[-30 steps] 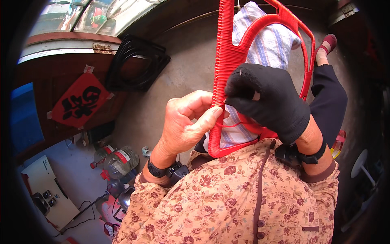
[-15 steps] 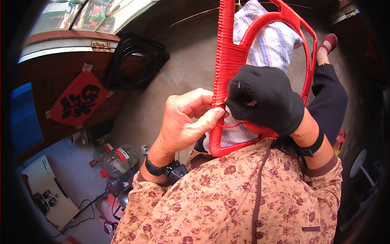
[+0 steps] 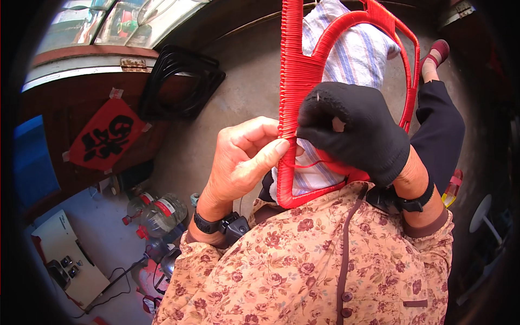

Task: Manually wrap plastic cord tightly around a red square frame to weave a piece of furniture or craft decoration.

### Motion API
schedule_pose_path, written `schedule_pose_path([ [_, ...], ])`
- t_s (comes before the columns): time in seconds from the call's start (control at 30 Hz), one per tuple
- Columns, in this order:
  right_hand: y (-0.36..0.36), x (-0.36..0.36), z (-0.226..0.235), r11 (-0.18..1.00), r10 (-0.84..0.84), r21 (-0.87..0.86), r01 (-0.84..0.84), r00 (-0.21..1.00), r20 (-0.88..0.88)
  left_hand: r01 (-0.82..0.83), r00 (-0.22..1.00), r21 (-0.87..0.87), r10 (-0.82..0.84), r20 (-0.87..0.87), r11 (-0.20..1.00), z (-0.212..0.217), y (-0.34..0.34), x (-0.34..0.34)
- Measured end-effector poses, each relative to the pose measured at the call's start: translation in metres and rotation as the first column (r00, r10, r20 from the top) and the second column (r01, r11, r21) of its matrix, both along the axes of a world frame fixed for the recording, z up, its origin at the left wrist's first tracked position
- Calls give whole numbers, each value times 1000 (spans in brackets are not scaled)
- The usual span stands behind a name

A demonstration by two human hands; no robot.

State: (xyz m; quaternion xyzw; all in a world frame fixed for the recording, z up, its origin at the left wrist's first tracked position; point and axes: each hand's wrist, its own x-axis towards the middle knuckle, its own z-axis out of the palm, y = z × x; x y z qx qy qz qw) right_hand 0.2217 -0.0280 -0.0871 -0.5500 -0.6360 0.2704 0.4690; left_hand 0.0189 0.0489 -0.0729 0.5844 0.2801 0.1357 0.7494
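Note:
A red frame (image 3: 299,73) with closely wound cord along its bars rests upright in front of me, its lower corner against my floral jacket. My bare left hand (image 3: 241,157) pinches the frame's left bar, thumb and fingers pressed on the winding. Just right of that bar, my right hand (image 3: 355,132), in a black glove, has thumb and index finger closed in a ring, apparently on a thin red cord (image 3: 310,166). A loop of this cord runs below the glove; the pinched part is hidden. Behind the frame hangs a striped white and blue cloth (image 3: 349,57).
At left, a black square frame (image 3: 179,81) leans near a wooden door with a red paper diamond (image 3: 105,132). Large clear bottles (image 3: 165,214) and a beige box (image 3: 70,260) stand on the floor. One leg in dark trousers (image 3: 440,116) extends at right.
The red frame has shifted slightly left, and my left thumb has moved with it. My gloved right hand has tilted, and the gap inside its finger ring shows larger.

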Motion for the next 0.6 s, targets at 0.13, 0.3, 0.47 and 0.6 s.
schedule_pose_path([
  [0.13,2,1,2,999,33,20,-33,999,2,-20,1000,-26,20,-2,999,1,-2,0],
  [0.3,5,4,5,998,66,-3,-66,998,16,-35,999,-25,35,1,999,1,-4,2],
  [0.47,8,-1,7,995,84,49,-92,985,148,-78,997,42,79,-15,996,3,-9,3],
  [0.6,1,-10,-6,992,-8,127,-19,978,211,-84,996,78,85,-13,993,2,-8,5],
])
